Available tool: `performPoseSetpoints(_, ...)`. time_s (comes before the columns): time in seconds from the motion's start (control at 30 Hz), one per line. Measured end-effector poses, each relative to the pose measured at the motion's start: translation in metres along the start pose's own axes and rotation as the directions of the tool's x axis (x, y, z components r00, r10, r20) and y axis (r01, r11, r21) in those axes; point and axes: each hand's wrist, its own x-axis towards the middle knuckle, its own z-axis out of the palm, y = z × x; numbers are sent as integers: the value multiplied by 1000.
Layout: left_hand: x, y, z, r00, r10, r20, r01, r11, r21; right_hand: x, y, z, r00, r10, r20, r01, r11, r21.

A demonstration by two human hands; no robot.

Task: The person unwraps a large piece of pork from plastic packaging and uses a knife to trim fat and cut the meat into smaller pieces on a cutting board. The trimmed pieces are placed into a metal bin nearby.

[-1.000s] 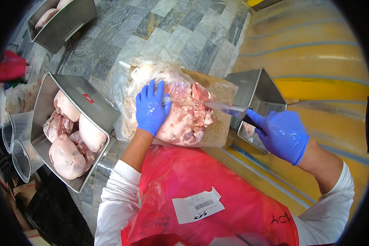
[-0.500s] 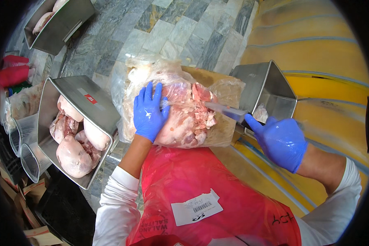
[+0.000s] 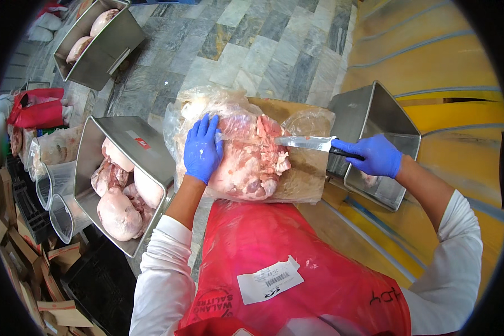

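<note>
A large slab of raw meat (image 3: 243, 168), pink with pale fat, lies partly wrapped in clear plastic film (image 3: 193, 106) on a brown board (image 3: 305, 162) in front of me. Flat on its left side rests my left hand (image 3: 202, 150), blue-gloved, fingers stretched out. My right hand (image 3: 378, 155), also gloved in blue, is closed round the black handle of a knife (image 3: 308, 143). The blade points left, its tip at the ragged right edge of the meat. Whether the tip is inside the meat or only touching it I cannot tell.
To the left stands a metal bin (image 3: 126, 131) holding several meat pieces (image 3: 119, 213). Another metal bin (image 3: 103, 56) with meat is at the far left. On the right, beside the board, is a metal bin (image 3: 355, 112) near a yellow surface (image 3: 425, 61). Black crates (image 3: 98, 280) and cardboard sit lower left.
My right hand and the knife have moved up and slightly right, the blade now lying nearly level. The left hand stays on the meat. The whole view has shifted a little.
</note>
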Motion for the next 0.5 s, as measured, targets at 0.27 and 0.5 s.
performPoseSetpoints(0.27, -1, -3, 9, 999, -13, -44, 13, 1000, -3, -5, 30, 51, 982, -71, -175, 77, 997, 27)
performPoseSetpoints(0.5, -2, 0, 8, 999, 6, -48, -2, 997, 79, -12, -61, -10, 996, 90, -1, -90, 994, -65)
